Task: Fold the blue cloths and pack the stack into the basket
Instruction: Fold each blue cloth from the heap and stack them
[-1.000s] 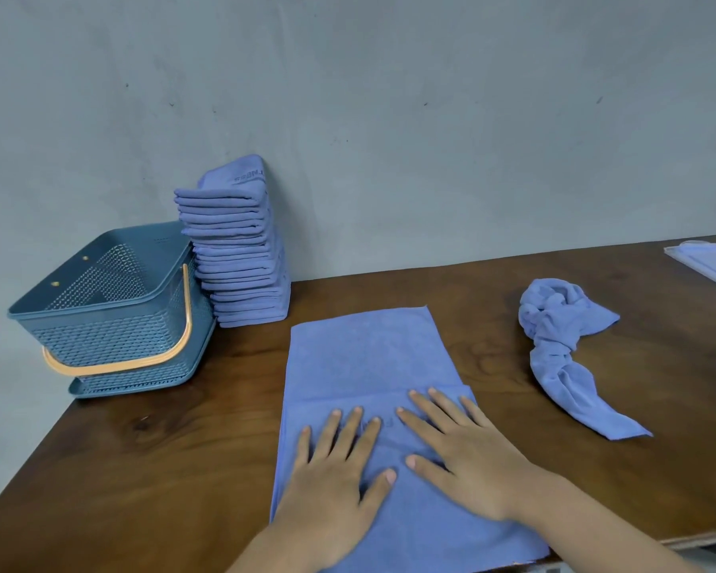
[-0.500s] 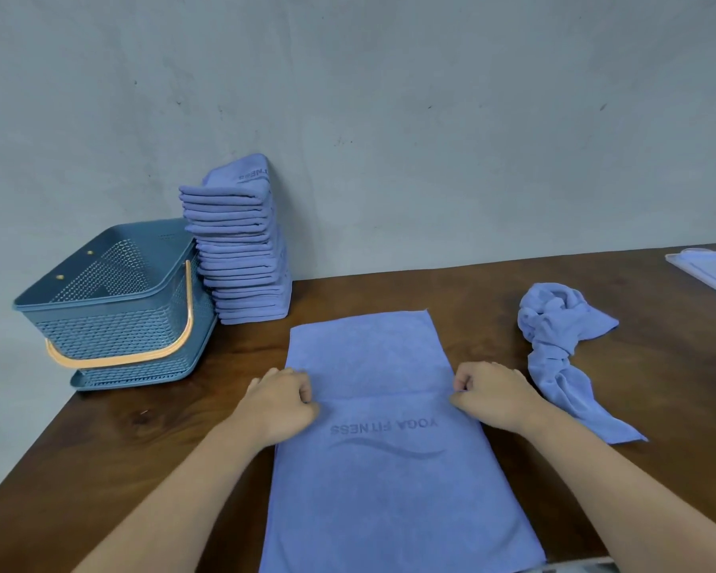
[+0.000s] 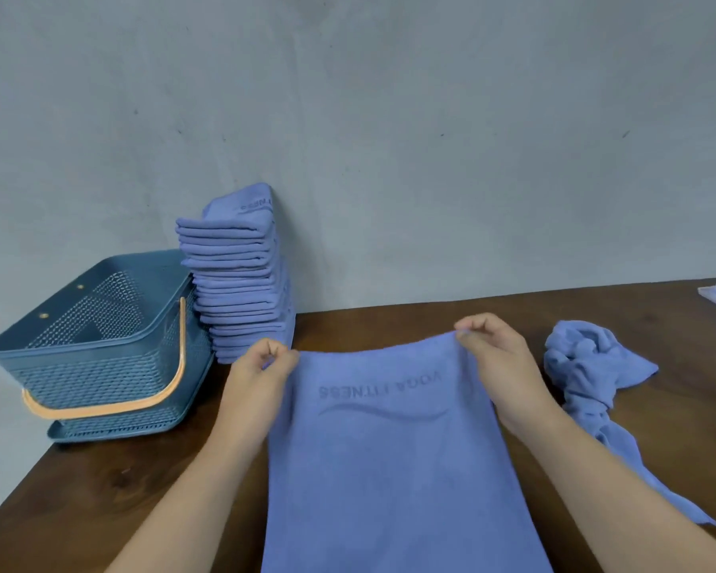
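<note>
Blue cloth (image 3: 393, 461), centre frame, printed "YOGA FITNESS" inverted; top corners pinched by left hand (image 3: 261, 378) and right hand (image 3: 497, 361).

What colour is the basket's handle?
Orange: the handle stands out against the dark teal mesh basket, best seen in the head view.

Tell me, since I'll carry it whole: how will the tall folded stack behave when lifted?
The folded stack is tall and narrow, so it probably topples if pushed. Its soft layers likely sag and slide unless gripped top and bottom.
</note>
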Demonstrator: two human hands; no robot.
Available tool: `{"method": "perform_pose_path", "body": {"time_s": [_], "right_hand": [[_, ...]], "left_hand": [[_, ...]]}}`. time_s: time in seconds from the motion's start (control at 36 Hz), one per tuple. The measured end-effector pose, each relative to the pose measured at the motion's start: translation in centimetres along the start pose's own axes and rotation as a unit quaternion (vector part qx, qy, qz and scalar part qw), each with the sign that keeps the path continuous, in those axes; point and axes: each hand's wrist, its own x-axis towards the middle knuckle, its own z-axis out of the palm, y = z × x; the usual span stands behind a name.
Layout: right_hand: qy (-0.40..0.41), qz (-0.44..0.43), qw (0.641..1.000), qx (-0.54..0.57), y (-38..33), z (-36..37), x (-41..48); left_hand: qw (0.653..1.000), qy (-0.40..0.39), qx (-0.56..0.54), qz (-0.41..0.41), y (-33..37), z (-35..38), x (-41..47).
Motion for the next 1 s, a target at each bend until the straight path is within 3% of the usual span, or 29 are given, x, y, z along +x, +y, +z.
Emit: {"method": "perform_pose_path", "body": {"time_s": [0.08, 0.19, 0.39, 0.78, 0.92, 1.0], "right_hand": [[0.018, 0.032, 0.998, -0.052, 2.4, 1.5, 4.1], [-0.057, 0.076, 0.979, -0.183, 7.7, 2.1, 5.1], [-0.038, -0.019, 0.965, -0.257, 8.9, 2.0, 2.8], [-0.023, -0.018, 0.955, -0.296, 10.5, 2.1, 4.2], [-0.022, -0.023, 0.953, -0.301, 10.8, 2.1, 4.3], [-0.022, -0.028, 0.957, -0.287, 11.0, 2.1, 4.3]], "left_hand": [[0.997, 0.028, 0.040, -0.064, -2.2, 1.3, 4.0], [0.989, 0.001, 0.097, -0.114, -7.2, 2.4, 5.4], [0.994, -0.024, 0.109, -0.013, -10.6, 2.1, 4.5], [0.986, 0.000, 0.166, 0.009, -11.3, 2.2, 5.0], [0.986, 0.063, 0.145, 0.061, -10.2, 2.5, 5.7], [0.973, 0.015, 0.223, 0.055, -11.2, 2.7, 6.0]]}}
